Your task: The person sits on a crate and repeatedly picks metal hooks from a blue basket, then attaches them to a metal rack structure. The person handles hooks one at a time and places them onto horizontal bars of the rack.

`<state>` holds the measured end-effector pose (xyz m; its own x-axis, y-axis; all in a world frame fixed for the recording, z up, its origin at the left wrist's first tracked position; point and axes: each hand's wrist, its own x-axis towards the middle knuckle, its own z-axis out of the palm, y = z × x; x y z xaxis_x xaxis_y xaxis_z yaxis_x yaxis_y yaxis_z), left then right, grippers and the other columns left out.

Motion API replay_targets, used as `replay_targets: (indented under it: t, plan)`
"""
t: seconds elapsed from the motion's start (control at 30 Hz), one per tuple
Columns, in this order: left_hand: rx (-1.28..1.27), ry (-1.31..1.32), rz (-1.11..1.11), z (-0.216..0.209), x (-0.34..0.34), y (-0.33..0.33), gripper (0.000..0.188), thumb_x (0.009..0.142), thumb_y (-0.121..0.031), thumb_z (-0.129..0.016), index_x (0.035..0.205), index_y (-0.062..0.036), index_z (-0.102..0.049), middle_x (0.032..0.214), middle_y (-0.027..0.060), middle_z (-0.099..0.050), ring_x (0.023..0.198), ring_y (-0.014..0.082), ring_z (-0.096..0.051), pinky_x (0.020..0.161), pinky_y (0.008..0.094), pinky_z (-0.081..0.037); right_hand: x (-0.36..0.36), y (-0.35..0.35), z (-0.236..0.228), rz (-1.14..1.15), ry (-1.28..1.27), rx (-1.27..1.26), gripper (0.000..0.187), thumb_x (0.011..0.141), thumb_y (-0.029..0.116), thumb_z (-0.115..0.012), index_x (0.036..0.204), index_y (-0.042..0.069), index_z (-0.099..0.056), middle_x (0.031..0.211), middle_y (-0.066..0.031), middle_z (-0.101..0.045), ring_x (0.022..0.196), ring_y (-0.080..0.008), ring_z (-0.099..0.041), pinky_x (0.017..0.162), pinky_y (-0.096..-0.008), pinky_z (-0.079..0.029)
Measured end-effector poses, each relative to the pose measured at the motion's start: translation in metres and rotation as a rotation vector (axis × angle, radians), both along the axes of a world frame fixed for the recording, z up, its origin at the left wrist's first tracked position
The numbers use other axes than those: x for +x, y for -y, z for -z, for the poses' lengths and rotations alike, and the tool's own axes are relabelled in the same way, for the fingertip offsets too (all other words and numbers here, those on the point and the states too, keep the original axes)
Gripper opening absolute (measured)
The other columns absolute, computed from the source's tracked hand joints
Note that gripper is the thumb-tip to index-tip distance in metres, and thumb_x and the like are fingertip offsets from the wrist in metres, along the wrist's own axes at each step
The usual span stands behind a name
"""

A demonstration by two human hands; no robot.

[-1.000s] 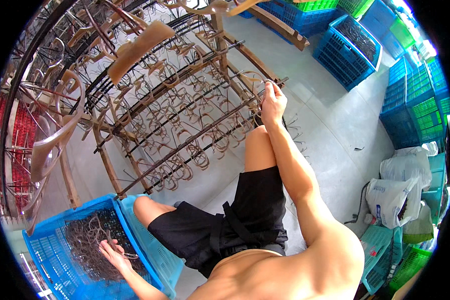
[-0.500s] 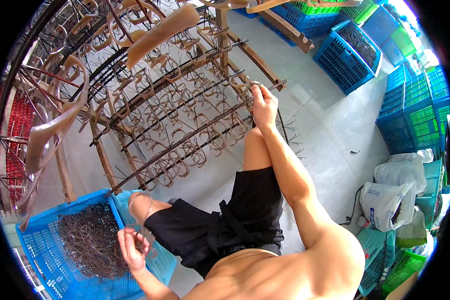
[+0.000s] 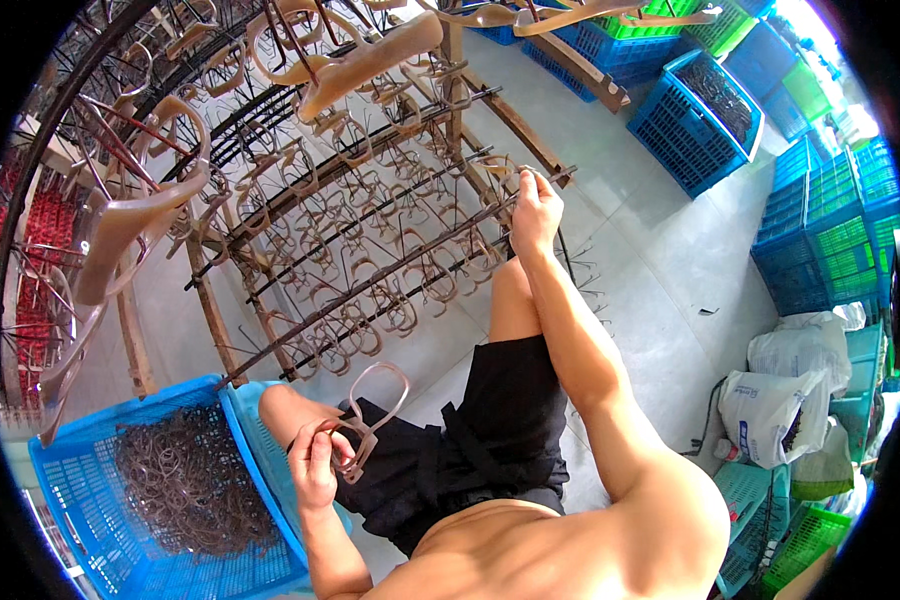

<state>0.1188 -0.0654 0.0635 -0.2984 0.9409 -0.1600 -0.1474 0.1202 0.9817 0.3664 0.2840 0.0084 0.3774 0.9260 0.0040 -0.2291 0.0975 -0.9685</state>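
Note:
My left hand [image 3: 315,465], near my thigh, is closed on a translucent pinkish eyeglass frame [image 3: 385,420] whose loops stick out past the fingers. Farther off, my right hand [image 3: 537,210] is stretched out to the right end of a dark rod [image 3: 400,268] on a rack. Its fingers are pinched together at a tan eyeglass frame [image 3: 497,168] by the rod's end; the exact grip is partly hidden. Many similar frames hang in rows on the rack's rods. Beside my left forearm stands a blue basket [image 3: 65,480] holding a tangled pile of brown frames [image 3: 190,480].
The rack's wooden posts [image 3: 205,310] stand in front of me, with large tan frames [image 3: 375,65] hanging close at the upper left. A blue crate [image 3: 690,130] of dark pieces sits on the grey floor. Stacked crates [image 3: 820,230] and white bags [image 3: 775,410] line the right.
My left hand has moved from over the blue basket's edge to the right, bringing the frame over my thigh. My right hand has shifted slightly rightward at the rod's end.

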Motion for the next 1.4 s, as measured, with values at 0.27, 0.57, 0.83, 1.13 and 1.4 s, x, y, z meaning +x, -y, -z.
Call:
replay_targets:
  t: [0.27, 0.57, 0.83, 1.13, 1.4]
  plan:
    - [-0.040, 0.088, -0.008, 0.005, 0.006, -0.004, 0.027, 0.097, -0.025, -0.046, 0.107, -0.0016, -0.055, 0.071, 0.0060, -0.059, 0.058, 0.0091, -0.050, 0.050, 0.0199, -0.039, 0.024, -0.011, -0.001, -0.269, 0.075, -0.029, 0.019, 0.089, 0.017, -0.058, 0.093, 0.000, -0.065, 0.056, 0.0065, -0.046, 0.042, -0.0016, -0.033, 0.037, -0.0209, -0.025]
    - [0.002, 0.075, 0.025, 0.007, 0.016, -0.013, 0.027, 0.097, -0.024, -0.046, 0.108, -0.0010, -0.055, 0.072, 0.0059, -0.059, 0.059, 0.0096, -0.052, 0.051, 0.0202, -0.040, -0.008, -0.005, 0.004, 0.065, -0.269, -0.015, 0.017, 0.091, 0.016, -0.054, 0.094, 0.001, -0.062, 0.055, 0.0063, -0.043, 0.042, -0.0027, -0.034, 0.036, -0.0217, -0.025]
    - [-0.010, 0.040, -0.010, 0.007, 0.013, -0.007, 0.027, 0.097, -0.023, -0.045, 0.107, 0.0000, -0.055, 0.072, 0.0054, -0.058, 0.059, 0.0091, -0.051, 0.051, 0.0195, -0.038, 0.029, -0.013, 0.005, -0.120, -0.441, -0.101, 0.017, 0.088, 0.017, -0.057, 0.079, 0.003, -0.062, 0.054, 0.0061, -0.041, 0.043, -0.0031, -0.034, 0.039, -0.0203, -0.025]
    - [-0.036, 0.034, 0.010, 0.007, 0.018, -0.014, 0.026, 0.096, -0.022, -0.046, 0.107, -0.0004, -0.056, 0.071, 0.0059, -0.060, 0.058, 0.0088, -0.050, 0.053, 0.0200, -0.039, 0.012, -0.018, 0.012, -0.033, -0.310, 0.024, 0.018, 0.090, 0.014, -0.055, 0.078, 0.003, -0.061, 0.054, 0.0065, -0.042, 0.043, -0.0021, -0.034, 0.039, -0.0198, -0.026]
    - [-0.059, 0.031, 0.037, 0.008, 0.020, -0.017, 0.026, 0.097, -0.022, -0.045, 0.107, -0.0005, -0.056, 0.071, 0.0057, -0.061, 0.057, 0.0079, -0.049, 0.053, 0.0197, -0.039, 0.019, -0.023, 0.005, -0.123, -0.245, -0.014, 0.015, 0.090, 0.013, -0.055, 0.082, 0.001, -0.061, 0.054, 0.0053, -0.043, 0.042, -0.0037, -0.036, 0.038, -0.0214, -0.028]
